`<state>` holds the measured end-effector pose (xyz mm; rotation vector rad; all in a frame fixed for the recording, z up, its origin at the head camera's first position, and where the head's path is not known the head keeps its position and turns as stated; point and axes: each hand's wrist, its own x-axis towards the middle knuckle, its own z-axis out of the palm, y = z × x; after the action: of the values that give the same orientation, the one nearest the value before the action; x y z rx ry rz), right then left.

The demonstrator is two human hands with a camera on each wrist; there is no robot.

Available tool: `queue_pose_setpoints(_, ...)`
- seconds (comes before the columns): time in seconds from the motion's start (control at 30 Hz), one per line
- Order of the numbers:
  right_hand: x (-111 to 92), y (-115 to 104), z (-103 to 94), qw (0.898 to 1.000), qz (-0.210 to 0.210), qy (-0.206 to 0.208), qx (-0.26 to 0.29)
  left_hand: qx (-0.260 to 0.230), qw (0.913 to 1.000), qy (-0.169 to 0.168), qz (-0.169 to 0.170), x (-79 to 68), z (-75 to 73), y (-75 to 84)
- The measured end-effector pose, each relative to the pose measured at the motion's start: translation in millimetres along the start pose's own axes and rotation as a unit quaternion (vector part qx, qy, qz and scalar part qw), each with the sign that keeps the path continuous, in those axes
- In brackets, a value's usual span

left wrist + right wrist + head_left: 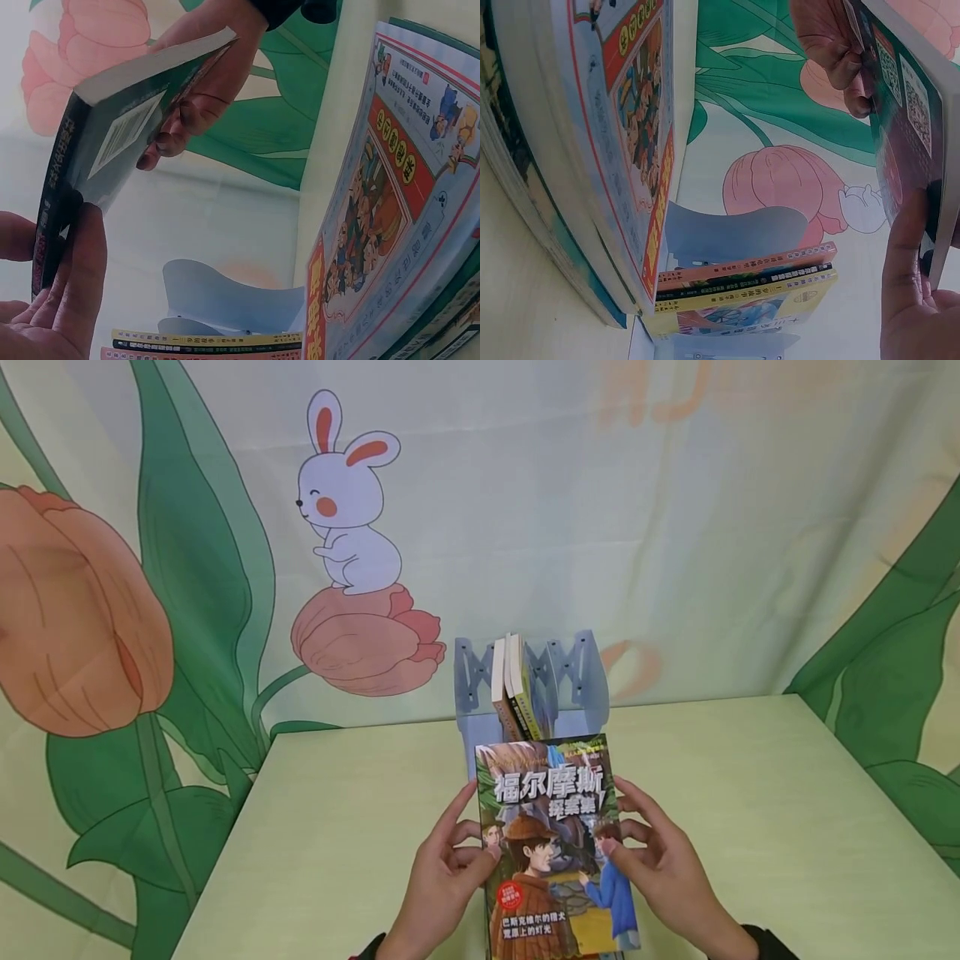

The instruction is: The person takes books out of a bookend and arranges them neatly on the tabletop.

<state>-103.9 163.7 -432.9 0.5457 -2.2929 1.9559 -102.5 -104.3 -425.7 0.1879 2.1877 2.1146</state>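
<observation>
Both hands hold up a paperback book [558, 843], its illustrated front cover with large white Chinese characters facing the head camera. My left hand [448, 877] grips its left edge, thumb on the cover and fingers behind. At the opposite edge, my right hand [663, 872] pinches it the same way. The dark back cover [124, 139] with a barcode shows in the left wrist view. Beneath the raised book lies a stack of books, topped by one with a red and white illustrated cover [375, 202].
Behind the held book, a blue-grey book stand [592, 681] is at the table's back edge. Three slim books [742, 289] stand in it, leaning slightly. The pale table [337, 827] meets a printed cloth backdrop [510, 527] with a rabbit and tulips.
</observation>
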Motion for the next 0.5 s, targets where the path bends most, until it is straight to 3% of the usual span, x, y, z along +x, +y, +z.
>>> queue_pose_setpoints(0.2, -5, 4, -0.9, 1.000, 0.028, -0.006, 0.002, -0.006, 0.9994, -0.021, -0.026, -0.6, -2.4, -4.6)
queue_pose_setpoints(0.5, -13, 10, -0.8, 0.996, 0.089, -0.017, 0.004, 0.023, 0.9974, -0.049, -0.046, -3.6, -7.7, -16.2)
